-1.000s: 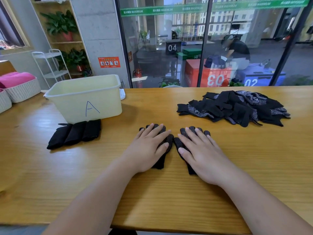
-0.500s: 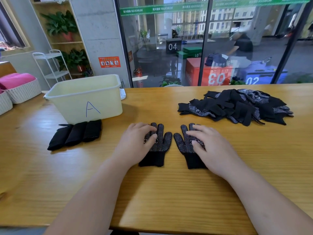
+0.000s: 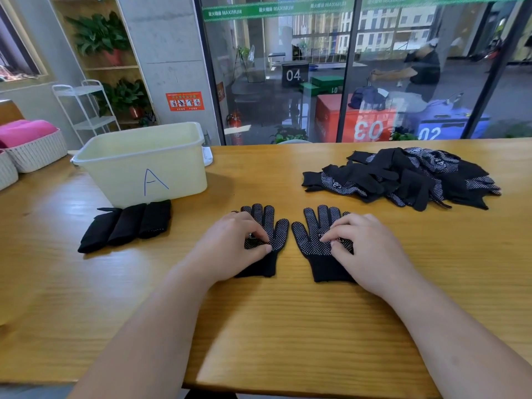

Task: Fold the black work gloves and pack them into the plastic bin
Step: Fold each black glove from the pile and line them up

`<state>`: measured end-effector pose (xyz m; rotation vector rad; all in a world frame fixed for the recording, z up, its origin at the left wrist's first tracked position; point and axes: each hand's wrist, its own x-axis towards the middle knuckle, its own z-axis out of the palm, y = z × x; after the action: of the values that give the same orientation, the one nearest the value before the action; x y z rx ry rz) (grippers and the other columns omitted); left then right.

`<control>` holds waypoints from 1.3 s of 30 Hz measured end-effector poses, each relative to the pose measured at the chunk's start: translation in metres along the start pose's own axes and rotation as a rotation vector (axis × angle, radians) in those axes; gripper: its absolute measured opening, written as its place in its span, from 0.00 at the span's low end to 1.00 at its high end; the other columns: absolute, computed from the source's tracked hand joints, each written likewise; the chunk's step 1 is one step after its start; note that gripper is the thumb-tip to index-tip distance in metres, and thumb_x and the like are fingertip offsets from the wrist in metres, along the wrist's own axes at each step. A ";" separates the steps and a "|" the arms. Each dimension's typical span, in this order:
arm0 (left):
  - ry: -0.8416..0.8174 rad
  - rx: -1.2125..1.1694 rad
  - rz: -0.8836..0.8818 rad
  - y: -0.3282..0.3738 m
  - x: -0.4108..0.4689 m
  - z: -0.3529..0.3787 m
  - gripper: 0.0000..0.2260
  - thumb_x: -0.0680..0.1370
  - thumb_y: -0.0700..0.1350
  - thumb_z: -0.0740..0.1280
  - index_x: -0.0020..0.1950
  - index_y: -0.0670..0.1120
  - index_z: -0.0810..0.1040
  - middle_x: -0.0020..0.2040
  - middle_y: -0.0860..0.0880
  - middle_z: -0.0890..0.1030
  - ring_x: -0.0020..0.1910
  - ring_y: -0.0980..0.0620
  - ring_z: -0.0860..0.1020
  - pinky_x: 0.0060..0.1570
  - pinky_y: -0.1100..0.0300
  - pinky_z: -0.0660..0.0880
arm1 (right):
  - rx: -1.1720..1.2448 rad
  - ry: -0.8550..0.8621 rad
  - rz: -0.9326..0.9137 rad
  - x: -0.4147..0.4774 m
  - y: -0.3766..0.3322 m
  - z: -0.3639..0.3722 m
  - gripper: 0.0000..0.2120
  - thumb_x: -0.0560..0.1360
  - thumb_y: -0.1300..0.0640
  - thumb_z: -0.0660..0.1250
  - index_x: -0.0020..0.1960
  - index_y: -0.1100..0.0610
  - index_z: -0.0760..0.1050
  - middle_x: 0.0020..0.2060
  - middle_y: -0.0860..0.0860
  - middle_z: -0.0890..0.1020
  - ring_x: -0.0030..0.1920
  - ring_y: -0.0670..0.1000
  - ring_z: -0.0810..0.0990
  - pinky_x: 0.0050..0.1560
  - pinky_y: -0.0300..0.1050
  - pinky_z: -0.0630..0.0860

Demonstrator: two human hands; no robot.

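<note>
L hand [image 3: 230, 250], R hand [image 3: 371, 254] down gloves [image 3: 309, 234]

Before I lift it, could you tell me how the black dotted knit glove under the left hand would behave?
That black dotted knit glove lies flat and thin, so it will probably droop limply and feel light. Its white grip dots likely stop it slipping.

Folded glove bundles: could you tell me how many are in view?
3, side by side before the plastic bin: left bundle, middle bundle, right bundle. More may be hidden inside.

Pink cloth [image 3: 27, 132] fills a white woven basket [image 3: 39, 155].
</note>
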<state>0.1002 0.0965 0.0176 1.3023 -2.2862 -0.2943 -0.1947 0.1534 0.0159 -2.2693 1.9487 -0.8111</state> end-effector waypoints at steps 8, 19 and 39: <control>0.027 0.009 -0.058 0.006 0.003 0.004 0.04 0.77 0.54 0.77 0.46 0.58 0.84 0.45 0.60 0.78 0.50 0.58 0.75 0.53 0.54 0.76 | -0.016 -0.011 -0.036 0.000 -0.005 0.003 0.10 0.82 0.47 0.66 0.60 0.38 0.83 0.57 0.34 0.77 0.61 0.43 0.70 0.62 0.51 0.73; 0.314 -0.627 -0.187 0.054 0.007 0.011 0.03 0.81 0.46 0.75 0.47 0.51 0.85 0.42 0.50 0.85 0.40 0.55 0.80 0.39 0.68 0.73 | 0.285 0.009 -0.027 0.001 -0.021 0.008 0.27 0.77 0.26 0.60 0.66 0.41 0.81 0.60 0.34 0.79 0.67 0.40 0.68 0.69 0.49 0.70; -0.032 0.022 0.062 0.053 0.008 0.048 0.37 0.76 0.73 0.64 0.82 0.57 0.66 0.80 0.58 0.69 0.82 0.56 0.60 0.82 0.47 0.59 | 0.608 0.336 0.567 0.014 0.051 -0.020 0.09 0.80 0.50 0.73 0.60 0.43 0.78 0.50 0.47 0.87 0.44 0.51 0.87 0.45 0.62 0.87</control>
<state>0.0327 0.1150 0.0009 1.2429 -2.3580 -0.2712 -0.2479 0.1358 0.0193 -1.2231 1.9353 -1.4891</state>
